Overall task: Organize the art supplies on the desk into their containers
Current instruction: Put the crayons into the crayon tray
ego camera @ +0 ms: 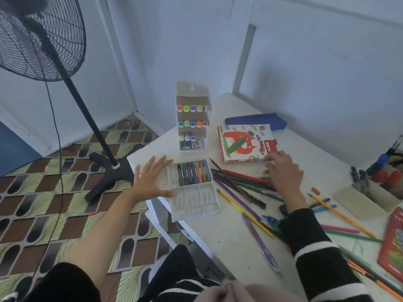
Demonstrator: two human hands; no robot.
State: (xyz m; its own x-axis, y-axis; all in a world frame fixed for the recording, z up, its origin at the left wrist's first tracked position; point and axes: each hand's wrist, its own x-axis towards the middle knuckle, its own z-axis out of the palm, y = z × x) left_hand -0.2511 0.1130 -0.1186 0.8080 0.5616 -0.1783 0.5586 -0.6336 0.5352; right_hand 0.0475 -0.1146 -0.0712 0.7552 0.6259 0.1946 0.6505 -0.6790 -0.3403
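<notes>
A white plastic pastel tray (pixel 192 200) lies near the desk's left edge, with several oil pastels (pixel 194 172) in its far half. My left hand (pixel 152 179) hovers spread just left of the tray, holding nothing. My right hand (pixel 282 171) rests on a pile of coloured pencils (pixel 237 184), fingers curled by the near edge of the oil pastels box (pixel 246 143); what it grips is hidden. More pencils (pixel 340 229) and pens lie scattered on the right.
A white marker rack (pixel 193 118) stands at the desk's far left corner. A blue pencil case (pixel 255 120) lies behind the box. A beige pen holder (pixel 368 199) and a red pencil tin (pixel 392 243) sit right. A standing fan (pixel 39 38) is left.
</notes>
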